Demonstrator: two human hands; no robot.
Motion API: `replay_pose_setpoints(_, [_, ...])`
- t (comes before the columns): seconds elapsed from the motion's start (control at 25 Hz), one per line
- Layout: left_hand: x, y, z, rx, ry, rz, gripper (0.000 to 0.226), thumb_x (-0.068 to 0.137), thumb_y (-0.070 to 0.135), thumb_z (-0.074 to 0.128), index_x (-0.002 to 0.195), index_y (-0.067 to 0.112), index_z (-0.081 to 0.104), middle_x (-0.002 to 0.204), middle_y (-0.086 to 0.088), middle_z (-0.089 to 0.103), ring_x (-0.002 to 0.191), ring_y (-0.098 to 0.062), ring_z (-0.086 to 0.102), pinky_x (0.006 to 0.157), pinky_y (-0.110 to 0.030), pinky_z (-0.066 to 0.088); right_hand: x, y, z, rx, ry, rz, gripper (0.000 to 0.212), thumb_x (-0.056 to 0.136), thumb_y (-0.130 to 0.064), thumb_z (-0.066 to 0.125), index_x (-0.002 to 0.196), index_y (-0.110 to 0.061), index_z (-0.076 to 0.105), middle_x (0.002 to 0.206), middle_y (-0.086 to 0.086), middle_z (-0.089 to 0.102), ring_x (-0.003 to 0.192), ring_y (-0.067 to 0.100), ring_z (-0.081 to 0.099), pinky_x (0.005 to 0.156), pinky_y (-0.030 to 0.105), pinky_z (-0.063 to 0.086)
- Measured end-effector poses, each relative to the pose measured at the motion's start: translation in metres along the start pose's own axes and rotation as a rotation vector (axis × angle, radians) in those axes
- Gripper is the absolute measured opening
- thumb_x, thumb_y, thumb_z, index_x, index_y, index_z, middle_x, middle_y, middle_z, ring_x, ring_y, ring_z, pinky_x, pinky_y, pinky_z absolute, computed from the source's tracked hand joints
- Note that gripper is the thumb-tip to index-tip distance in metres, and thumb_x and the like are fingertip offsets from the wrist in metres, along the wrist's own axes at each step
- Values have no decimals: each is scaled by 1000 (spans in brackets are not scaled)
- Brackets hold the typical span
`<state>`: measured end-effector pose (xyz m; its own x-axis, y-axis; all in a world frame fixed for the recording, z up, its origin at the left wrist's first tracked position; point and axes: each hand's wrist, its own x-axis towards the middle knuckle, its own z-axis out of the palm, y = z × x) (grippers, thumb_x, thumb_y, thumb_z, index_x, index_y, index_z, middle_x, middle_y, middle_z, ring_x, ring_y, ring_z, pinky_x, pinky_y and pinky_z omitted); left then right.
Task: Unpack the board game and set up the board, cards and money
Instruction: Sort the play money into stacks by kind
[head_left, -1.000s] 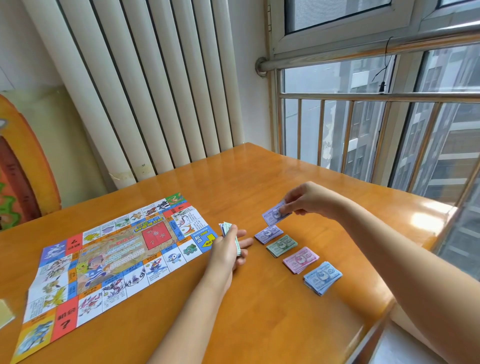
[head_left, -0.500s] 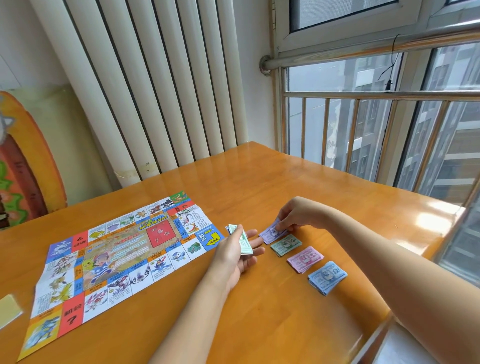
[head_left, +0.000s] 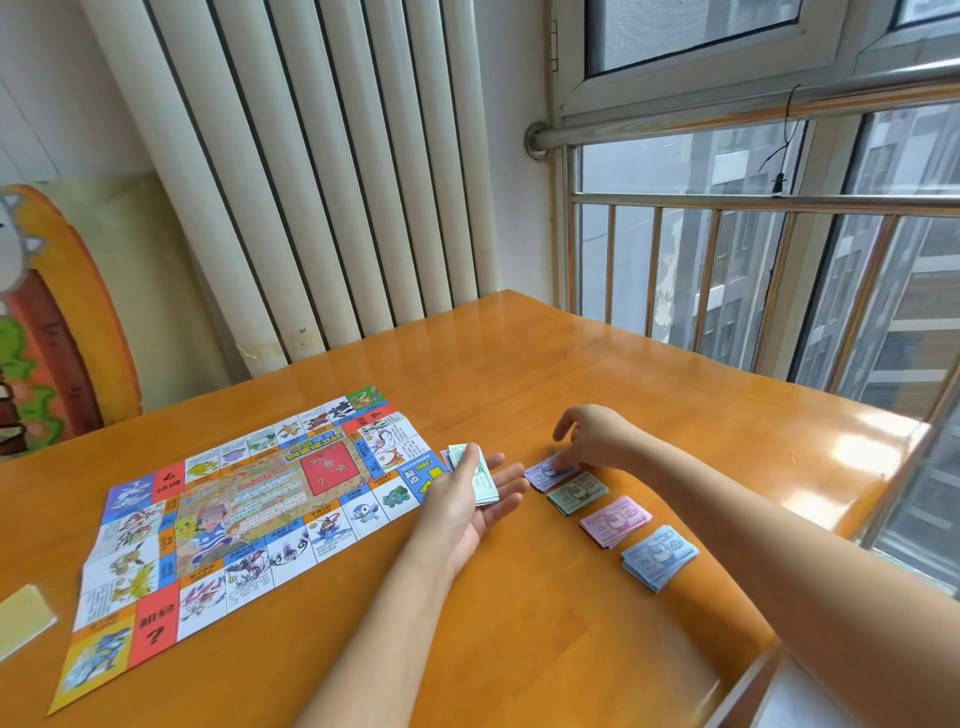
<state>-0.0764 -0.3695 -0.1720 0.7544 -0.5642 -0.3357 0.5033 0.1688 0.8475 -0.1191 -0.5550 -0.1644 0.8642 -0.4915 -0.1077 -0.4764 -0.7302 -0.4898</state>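
While the left hand lies palm up just beside the right end of the game board, its thumb presses a stack of play money against the almost straight fingers. The right hand reaches down to the purple pile. Its fingertips touch the top note and the index finger is lifted; whether they pinch a note I cannot tell. From this pile a green pile, a pink pile and a blue pile follow in a row toward the person on the wooden table. A yellow card lies at the left edge.
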Motion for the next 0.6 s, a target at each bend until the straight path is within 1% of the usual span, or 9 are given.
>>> replay_pose_setpoints(0.04, [0,3,-2,-29,-6,18,40,100,36,41,101,-1,57,88,-21,70,53,-17,66,44,-22,53,-2,-2,0,25,27,-15,40,77,-26,77,112,-16,61,101,1,56,89,16,55,70,26,46])
replay_pose_setpoints(0.08, [-1,6,-4,-62,-17,22,40,100,37,40,100,0,56,81,-19,71,51,-16,65,43,-20,52,-6,-5,-1,104,60,-44,36,79,-27,76,110,-15,61,98,2,58,86,16,55,70,27,47])
replay_pose_setpoints(0.16, [-2,10,-4,-123,-47,3,33,102,28,34,99,1,53,74,-18,71,50,-17,64,42,-20,51,-20,-12,-4,358,108,-122,23,84,-27,71,100,-11,65,81,1,60,67,10,54,60,23,44])
replay_pose_setpoints(0.24, [-4,12,-3,-119,-89,-8,24,101,13,32,100,-2,52,76,-21,71,57,-23,68,47,-24,55,-37,-15,-9,522,137,-192,18,86,-26,69,93,-9,67,68,-2,60,56,7,52,53,19,41])
replay_pose_setpoints(0.32, [-6,9,-2,-5,-142,14,18,100,6,37,104,-1,53,81,-19,72,67,-28,71,56,-31,58,-52,-14,-12,588,166,-240,14,85,-24,70,90,-11,69,69,-3,64,57,5,55,54,19,44])
replay_pose_setpoints(0.4, [-7,4,0,181,-180,77,12,96,5,47,102,6,57,84,-13,73,72,-25,71,62,-33,58,-61,-11,-13,642,165,-254,13,88,-22,67,93,-10,70,75,1,68,63,8,59,58,22,47])
replay_pose_setpoints(0.44, [-7,0,2,264,-178,113,10,93,4,53,100,8,59,84,-10,73,72,-23,71,63,-33,58,-63,-9,-12,670,154,-254,14,89,-21,65,95,-9,70,79,4,69,66,10,61,61,24,49])
replay_pose_setpoints(0.52, [-8,-5,7,368,-132,184,11,85,4,66,93,11,64,83,-9,72,71,-20,70,60,-30,58,-64,-6,-9,676,121,-256,17,86,-22,69,95,-8,70,82,8,71,67,10,62,60,22,50])
replay_pose_setpoints(0.6, [-9,-7,11,412,-87,260,15,77,1,74,86,12,67,79,-7,72,70,-18,70,60,-29,58,-64,-2,-4,630,69,-242,22,79,-26,76,88,-7,72,76,6,71,64,8,60,57,19,47])
